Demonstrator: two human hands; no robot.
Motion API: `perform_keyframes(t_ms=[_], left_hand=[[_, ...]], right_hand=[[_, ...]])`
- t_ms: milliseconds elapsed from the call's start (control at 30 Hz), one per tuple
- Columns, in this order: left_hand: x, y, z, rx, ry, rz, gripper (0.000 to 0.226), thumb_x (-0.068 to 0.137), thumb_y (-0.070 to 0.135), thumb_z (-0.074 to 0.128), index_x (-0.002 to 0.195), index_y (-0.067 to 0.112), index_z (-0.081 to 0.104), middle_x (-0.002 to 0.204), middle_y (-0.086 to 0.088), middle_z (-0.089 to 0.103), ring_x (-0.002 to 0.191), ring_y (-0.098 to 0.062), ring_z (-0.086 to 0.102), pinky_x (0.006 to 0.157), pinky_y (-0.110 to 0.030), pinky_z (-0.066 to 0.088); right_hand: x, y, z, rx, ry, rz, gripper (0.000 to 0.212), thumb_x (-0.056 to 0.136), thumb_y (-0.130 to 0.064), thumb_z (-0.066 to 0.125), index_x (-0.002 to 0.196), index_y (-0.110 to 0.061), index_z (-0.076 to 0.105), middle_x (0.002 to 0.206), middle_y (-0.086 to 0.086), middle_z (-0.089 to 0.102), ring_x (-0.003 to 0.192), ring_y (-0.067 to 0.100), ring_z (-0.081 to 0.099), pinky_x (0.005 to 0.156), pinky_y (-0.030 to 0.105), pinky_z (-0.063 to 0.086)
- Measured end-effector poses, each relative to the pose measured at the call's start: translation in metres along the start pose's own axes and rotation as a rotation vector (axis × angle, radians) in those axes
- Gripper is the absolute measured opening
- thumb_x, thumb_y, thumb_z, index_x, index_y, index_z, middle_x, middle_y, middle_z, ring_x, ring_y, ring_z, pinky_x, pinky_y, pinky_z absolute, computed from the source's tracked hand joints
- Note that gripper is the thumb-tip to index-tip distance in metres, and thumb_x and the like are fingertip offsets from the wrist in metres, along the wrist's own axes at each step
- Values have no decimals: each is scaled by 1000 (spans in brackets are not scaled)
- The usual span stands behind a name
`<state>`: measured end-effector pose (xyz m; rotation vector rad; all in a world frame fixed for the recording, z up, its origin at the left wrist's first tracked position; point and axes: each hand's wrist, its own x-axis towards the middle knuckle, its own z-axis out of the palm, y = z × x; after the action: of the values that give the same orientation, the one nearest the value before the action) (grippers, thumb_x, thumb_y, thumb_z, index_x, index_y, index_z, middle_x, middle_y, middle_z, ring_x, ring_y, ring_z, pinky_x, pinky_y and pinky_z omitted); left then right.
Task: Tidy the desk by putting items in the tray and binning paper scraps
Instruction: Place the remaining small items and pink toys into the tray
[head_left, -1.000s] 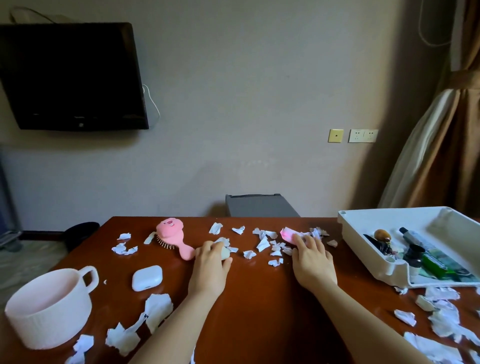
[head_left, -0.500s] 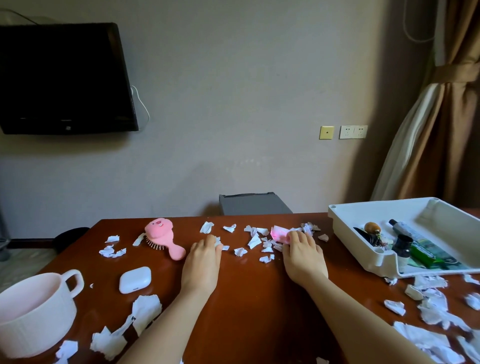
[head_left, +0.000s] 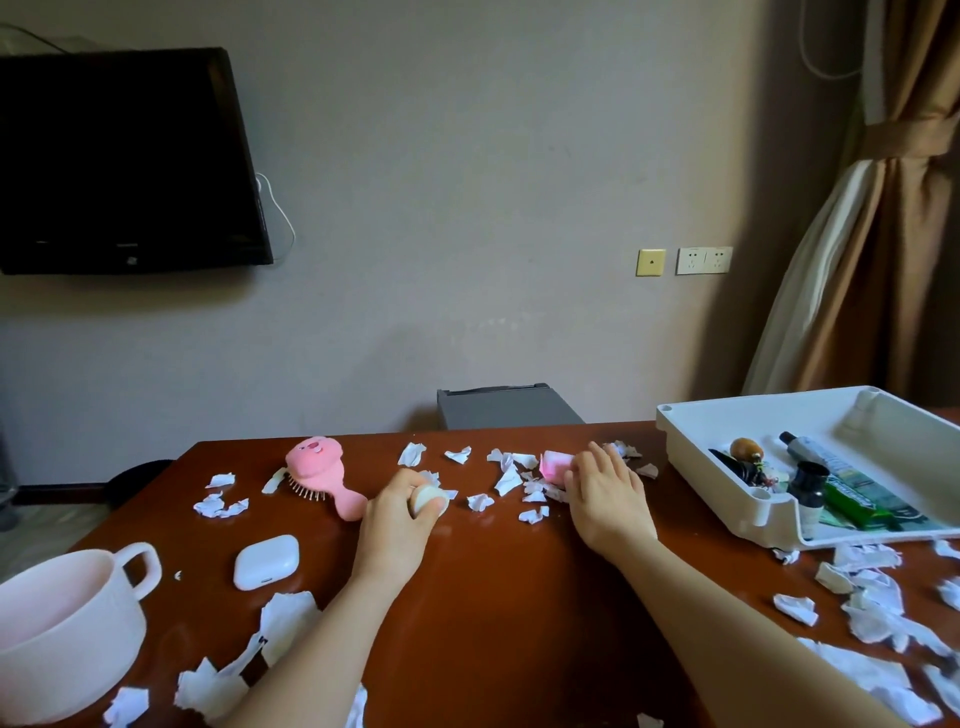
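Fingers (head_left: 434, 506) of the left hand (head_left: 397, 525) are closed round a small pale egg-shaped thing (head_left: 423, 500), just off the table (head_left: 498, 597). The right hand (head_left: 608, 493) is laid flat on a pink item (head_left: 555, 464) among paper scraps (head_left: 509, 480). Both should be gripped firmly, then carried to the tray (head_left: 727, 462), well apart on the right.

Black TV (head_left: 119, 156) was wall-mounted upper left, yellow switch (head_left: 650, 262) and white socket (head_left: 704, 260) on the wall, brown curtain (head_left: 893, 234) tied back at right.
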<state>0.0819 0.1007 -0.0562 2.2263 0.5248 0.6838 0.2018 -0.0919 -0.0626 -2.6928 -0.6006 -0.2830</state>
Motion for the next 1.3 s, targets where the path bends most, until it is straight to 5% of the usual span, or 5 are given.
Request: perform_keyframes(t_ms=[200,600,1000,1167,1300], left_hand=[[4,-7,4,-49,-24,8,14,84,15,69,89,19,58,93,2,66,89,-16,62,67,-19,46],[-7,7,-6,-28,-67,-59,12,84,14,68,87,19,57,88,1,64,85,-16,61,64,-18,47],[-39,119,-27,-7,-301,126,15,83,21,69,76,26,57,86,0,69,80,-14,62,61,-20,43],[-60,174,-14,-195,-399,132,7,85,15,67,81,16,62,79,-7,70,62,-20,63,59,-28,50],[-66,214,8,-105,-449,221,6,86,19,66,89,20,61,88,-1,71,71,-13,60,68,-26,47]], right_hand=[[3,-1,-1,-6,-11,4,48,97,-37,36,142,-23,27,145,6,37,136,26,32,112,41,28],[-14,-6,-20,298,-10,33,33,93,-30,55,122,-17,47,118,4,63,105,19,60,87,29,52],[-44,6,-116,456,87,-44,22,92,-20,51,113,-18,45,83,0,64,65,18,61,54,27,50],[-62,33,-171,379,54,-31,53,89,-13,54,137,-27,35,111,13,63,92,29,61,78,39,50],[-75,67,-204,359,52,0,64,85,-6,56,141,-30,34,118,11,59,93,25,60,74,37,55]])
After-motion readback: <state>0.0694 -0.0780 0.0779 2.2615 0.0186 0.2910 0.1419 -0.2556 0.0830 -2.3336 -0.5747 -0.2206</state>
